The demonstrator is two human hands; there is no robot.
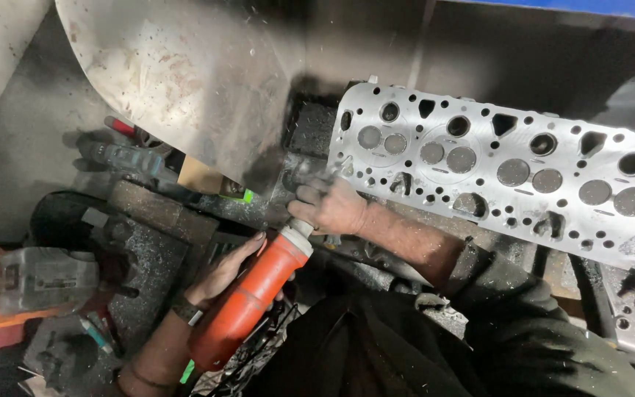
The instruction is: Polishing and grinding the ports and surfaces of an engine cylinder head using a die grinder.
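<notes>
Grimy, dark metal makes up the workbench (148, 242), its top dusted with filings and crowded with tools. Largest of what lies on it is a bare-metal cylinder head (501, 173), set flat at the upper right and running off toward the right edge, its machined face full of round valve seats, bolt holes and wedge-shaped passages. Behind the bench, a big curved sheet-metal guard (185, 73), scuffed and spotted, leans down over the middle and shades the corner where the work goes on, hiding part of the bench behind it.

Next in size is the red die grinder (251, 298), a long cylinder lying on a slant from the lower left up to the right, with a pale collar at its nose. Its tip is hidden by the right hand and by haze at the near left end of the cylinder head. The left hand (222, 276) is wrapped around the grinder's red body from the left, fingers closed on it. The right hand (328, 206) is clenched just above the pale collar, gripping the grinder's front end, right beside the head's corner.

At the far left sits an orange and grey power tool (23, 283). A teal drill (123, 158) lies under the guard's edge, near a small cardboard box (200, 176) with a green patch at its corner.
</notes>
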